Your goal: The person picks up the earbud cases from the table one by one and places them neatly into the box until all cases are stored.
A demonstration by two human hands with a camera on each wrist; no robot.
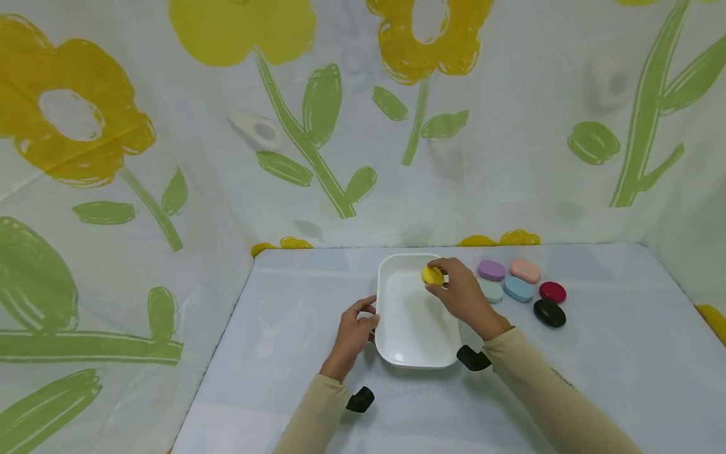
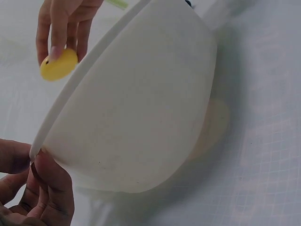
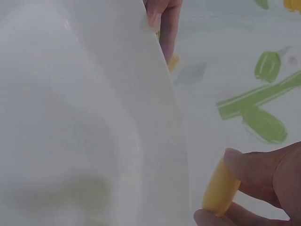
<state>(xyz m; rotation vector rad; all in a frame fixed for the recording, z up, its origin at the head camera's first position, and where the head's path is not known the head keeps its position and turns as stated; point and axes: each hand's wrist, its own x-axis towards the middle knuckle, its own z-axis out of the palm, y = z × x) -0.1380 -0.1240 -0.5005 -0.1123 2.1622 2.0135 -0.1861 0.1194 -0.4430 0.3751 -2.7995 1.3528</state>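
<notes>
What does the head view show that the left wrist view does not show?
Only the head view shows the six other cases beside the tray: purple, pink, two pale blue, red, black.

Only the left wrist view shows the tray's underside.

Both show the left hand on the tray's rim and the right hand pinching the yellow case.

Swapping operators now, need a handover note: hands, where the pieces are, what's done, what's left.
Right hand: pinches the yellow oval piece above the far end of the white tray; not released.
Left hand: grips the tray's left rim.
Tray: on the table, nothing lying in it.
Other pieces: purple, pink, blue, mint, red and black, all on the table right of the tray.
Done: yellow piece picked up.
Left, likely: set it in the tray, then the six others.
</notes>
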